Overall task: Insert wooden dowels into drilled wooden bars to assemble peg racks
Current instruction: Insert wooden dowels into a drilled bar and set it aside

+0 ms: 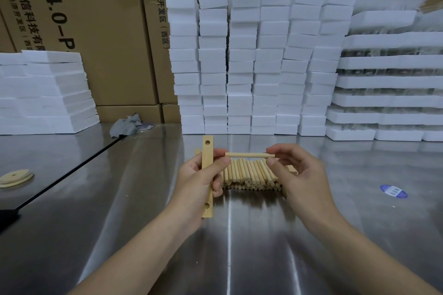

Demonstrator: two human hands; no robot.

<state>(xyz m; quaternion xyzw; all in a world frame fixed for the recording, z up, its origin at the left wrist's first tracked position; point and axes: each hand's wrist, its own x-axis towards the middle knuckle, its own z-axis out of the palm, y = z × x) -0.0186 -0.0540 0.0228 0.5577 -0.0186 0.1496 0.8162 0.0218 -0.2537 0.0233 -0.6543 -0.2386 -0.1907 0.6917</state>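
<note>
Left hand [199,182] grips bar [207,176] upright, holes facing right. Right hand [297,175] pinches dowel [249,155] level, crosswise to bar, tip near middle.

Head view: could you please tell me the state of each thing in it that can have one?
Wooden bar, upright, gripped by the left hand; both visible holes empty.
Dowel, level, pinched at one end by the right hand; its other end short of the bar.
Dowel pile, lying stacked on the table.
Grey rag, crumpled on the table.
</note>
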